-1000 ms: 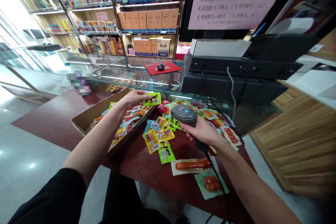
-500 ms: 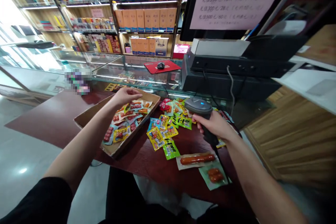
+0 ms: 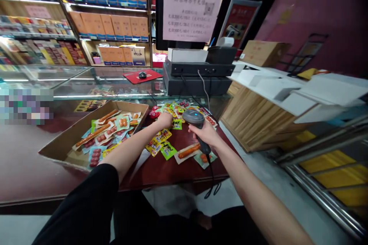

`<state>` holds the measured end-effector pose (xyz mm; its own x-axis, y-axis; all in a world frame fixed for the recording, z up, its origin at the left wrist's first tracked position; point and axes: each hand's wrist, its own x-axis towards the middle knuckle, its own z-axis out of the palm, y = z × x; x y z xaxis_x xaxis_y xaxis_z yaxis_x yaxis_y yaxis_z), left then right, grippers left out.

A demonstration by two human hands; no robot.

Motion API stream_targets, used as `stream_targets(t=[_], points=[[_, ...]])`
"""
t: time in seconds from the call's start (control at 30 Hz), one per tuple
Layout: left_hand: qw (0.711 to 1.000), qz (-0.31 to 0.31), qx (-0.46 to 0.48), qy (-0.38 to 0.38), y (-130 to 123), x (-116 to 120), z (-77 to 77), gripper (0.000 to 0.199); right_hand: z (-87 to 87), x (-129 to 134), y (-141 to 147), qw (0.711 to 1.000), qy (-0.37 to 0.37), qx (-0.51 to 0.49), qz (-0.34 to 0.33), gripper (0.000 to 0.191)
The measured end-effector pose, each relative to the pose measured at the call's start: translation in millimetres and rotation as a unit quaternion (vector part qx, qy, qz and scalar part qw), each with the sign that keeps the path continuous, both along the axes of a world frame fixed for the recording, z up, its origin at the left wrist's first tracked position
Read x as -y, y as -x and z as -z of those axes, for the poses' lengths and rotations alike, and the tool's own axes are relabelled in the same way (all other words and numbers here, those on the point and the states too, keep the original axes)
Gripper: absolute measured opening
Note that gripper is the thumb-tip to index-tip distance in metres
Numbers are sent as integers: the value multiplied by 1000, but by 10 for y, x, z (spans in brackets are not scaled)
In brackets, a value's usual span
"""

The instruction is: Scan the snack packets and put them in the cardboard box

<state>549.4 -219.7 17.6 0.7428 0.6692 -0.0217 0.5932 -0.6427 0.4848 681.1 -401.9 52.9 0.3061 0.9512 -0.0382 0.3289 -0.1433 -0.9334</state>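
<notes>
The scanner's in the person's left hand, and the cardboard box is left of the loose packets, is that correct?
Not quite: the head view shows the scanner in the right hand. The cardboard box is indeed left of the loose packets.

Surface (image 3: 161, 172) is viewed from head ht., fwd & down; L hand (image 3: 166, 120) & R hand (image 3: 206, 133) are seen fairly near, shelves (image 3: 148, 26) farther off.

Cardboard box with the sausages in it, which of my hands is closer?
Left. Your left hand is at the snack packets, just right of the cardboard box; your right hand, gripping the scanner, is farther right.
</notes>
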Motion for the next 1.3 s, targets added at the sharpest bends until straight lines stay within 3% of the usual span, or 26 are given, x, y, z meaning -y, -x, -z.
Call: stream_targets(t=[0.1,0.23,0.37,0.5,0.63,0.9,1.17,1.3], points=[[997,-59,49,16,115,-31,-65,34,91,175,87,999,12,-12,28,24],[967,-120,178,137,391,-107,-266,40,175,262,262,999,6,-44,21,23],[898,-137,299,292,779,-148,-449,48,159,115,477,998,-25,-57,-6,24],[863,-171,353,320,1085,-179,-529,49,88,-90,641,999,-20,-9,-32,24],[839,-179,387,339,1176,-222,-561,51,24,-185,731,998,-35,20,-49,25],[832,-174,391,353,1161,-214,-599,50,20,-257,790,997,-52,31,-42,25],[832,-183,389,351,1182,-150,-661,35,10,-269,796,996,-52,51,-41,29],[836,-173,391,344,1181,-138,-698,40,-23,-225,785,997,-58,38,-43,25]])
